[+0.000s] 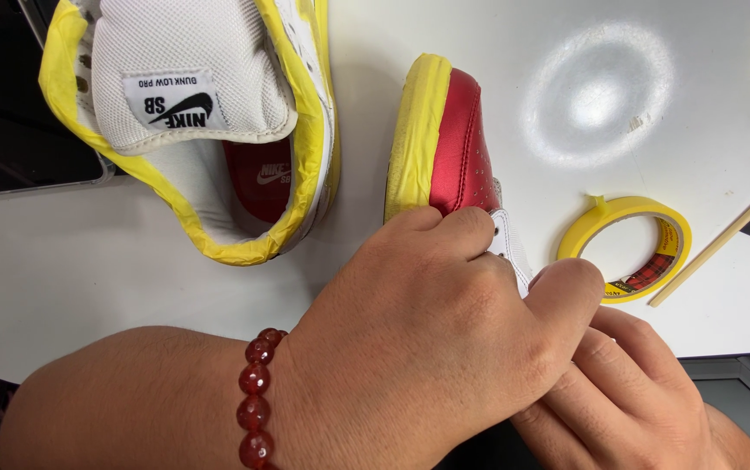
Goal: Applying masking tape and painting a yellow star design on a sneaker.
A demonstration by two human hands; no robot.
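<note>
On the glossy white round-edged table (62, 261), your left hand (427, 348) closes over the red satin-finish sneaker with yellow-taped sole edge (445, 148), fingers curled down on its upper, while your right hand (636, 392) lies tucked beneath, its grasp hidden. Masking looks to be the step in hand; pressing tape flat likely calls for fingertip pressure along the curve. Beside lie the white mesh-tongued sneaker rimmed in yellow tape (192, 122), the yellow masking-tape roll (627, 248) and a thin wooden-handled brush (723, 244).
</note>
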